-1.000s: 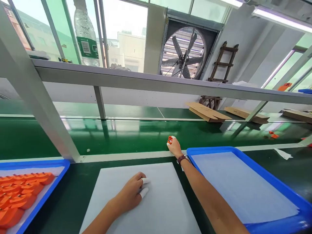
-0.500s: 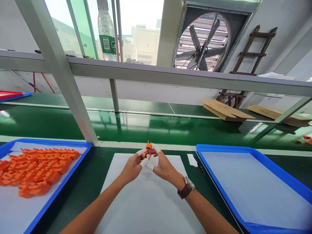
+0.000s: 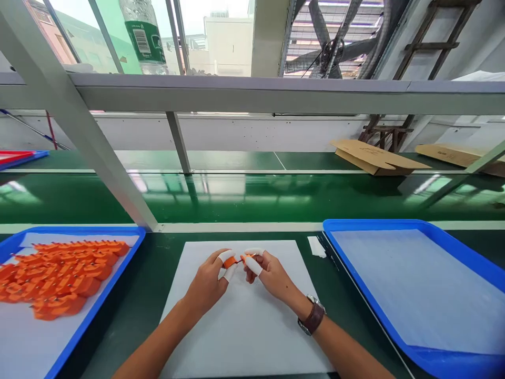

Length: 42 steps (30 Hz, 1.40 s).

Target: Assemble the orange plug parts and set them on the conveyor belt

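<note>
Above the white sheet, my two hands meet with white covers on several fingertips. My left hand pinches a small orange plastic part between thumb and finger. My right hand, with a watch at the wrist, is closed on an orange piece right beside it. A thin dark bit shows between the two pinches. Whether the two orange pieces are joined I cannot tell, as the fingers hide most of them.
A blue tray at left carries rows of similar orange parts. Another blue tray lined with white stands at right, a white scrap beside it. Behind run a green belt, a metal frame and cardboard.
My view has tilted down. My hands have turned, and the orange part that was upright between my fingers now lies sideways, with my fingertips on its left and right.
</note>
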Each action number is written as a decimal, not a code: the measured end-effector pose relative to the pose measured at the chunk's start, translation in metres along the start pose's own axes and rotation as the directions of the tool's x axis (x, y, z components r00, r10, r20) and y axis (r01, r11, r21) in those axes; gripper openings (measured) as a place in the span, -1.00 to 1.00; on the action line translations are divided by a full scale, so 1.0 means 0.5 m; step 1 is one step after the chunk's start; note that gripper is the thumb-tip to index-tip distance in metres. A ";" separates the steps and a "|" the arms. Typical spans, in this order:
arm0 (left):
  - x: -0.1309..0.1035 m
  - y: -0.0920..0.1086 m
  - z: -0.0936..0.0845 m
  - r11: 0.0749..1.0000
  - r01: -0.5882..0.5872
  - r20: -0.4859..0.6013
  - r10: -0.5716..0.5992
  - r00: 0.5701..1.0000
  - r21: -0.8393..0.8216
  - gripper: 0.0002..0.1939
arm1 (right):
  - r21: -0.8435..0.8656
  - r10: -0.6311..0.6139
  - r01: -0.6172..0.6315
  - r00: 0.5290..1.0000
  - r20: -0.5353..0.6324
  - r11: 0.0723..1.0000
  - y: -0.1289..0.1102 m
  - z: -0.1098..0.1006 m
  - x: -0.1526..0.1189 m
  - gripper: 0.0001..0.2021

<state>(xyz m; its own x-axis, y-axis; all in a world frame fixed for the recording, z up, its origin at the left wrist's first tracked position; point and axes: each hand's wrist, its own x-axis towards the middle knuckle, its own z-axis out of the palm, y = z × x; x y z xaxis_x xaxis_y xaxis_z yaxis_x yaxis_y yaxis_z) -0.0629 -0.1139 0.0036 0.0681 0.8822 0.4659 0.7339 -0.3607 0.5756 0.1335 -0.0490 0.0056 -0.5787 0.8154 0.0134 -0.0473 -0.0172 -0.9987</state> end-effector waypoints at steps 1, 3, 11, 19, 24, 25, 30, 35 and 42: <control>0.000 0.001 -0.001 0.999 0.026 0.006 -0.026 1.000 -0.032 -0.69 | -0.002 -0.010 0.010 1.000 0.000 1.000 0.002 -0.001 -0.003 -0.70; 0.001 0.003 -0.005 0.991 0.080 0.026 -0.078 0.997 -0.105 -0.69 | -0.070 -0.058 0.056 0.998 -0.014 0.996 0.003 -0.002 -0.009 -0.78; 0.002 0.012 0.013 0.906 0.275 0.117 -0.250 0.961 -0.321 -0.77 | -0.407 -0.355 0.377 0.926 0.131 0.832 0.009 -0.001 -0.032 -0.69; -0.004 0.010 0.028 0.905 0.271 0.207 -0.211 0.955 -0.329 -0.57 | -0.121 -0.012 -0.008 0.987 -0.160 0.993 0.040 -0.006 -0.016 -0.76; -0.006 0.008 0.032 0.995 0.019 0.061 -0.013 0.998 -0.099 -0.55 | -0.257 -0.134 0.089 0.977 -0.163 0.962 0.020 -0.012 -0.020 -0.79; -0.007 0.007 0.034 0.998 -0.022 0.039 0.024 0.999 -0.050 -0.56 | -0.284 -0.173 0.128 0.975 -0.140 0.950 0.015 -0.010 -0.022 -0.79; -0.011 0.009 0.043 0.991 -0.108 0.011 0.108 0.994 0.072 -0.58 | -0.324 -0.232 0.201 0.971 -0.062 0.925 0.006 -0.002 -0.031 -0.79; -0.014 0.012 0.048 0.994 -0.086 -0.005 0.087 0.996 0.073 -0.60 | -0.369 -0.205 0.173 0.978 -0.049 0.913 0.015 -0.002 -0.033 -0.80; -0.016 0.012 0.058 0.992 -0.106 -0.037 0.109 0.993 0.071 -0.62 | -0.377 -0.159 0.126 0.986 -0.056 0.917 0.017 -0.003 -0.034 -0.84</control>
<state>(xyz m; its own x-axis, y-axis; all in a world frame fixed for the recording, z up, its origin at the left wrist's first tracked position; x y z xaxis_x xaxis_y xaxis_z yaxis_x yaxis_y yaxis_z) -0.0397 -0.1141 -0.0160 0.1228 0.8260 0.5502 0.7688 -0.4297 0.4736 0.1442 -0.0622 -0.0033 -0.5176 0.8388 0.1689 0.1907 0.3056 -0.9329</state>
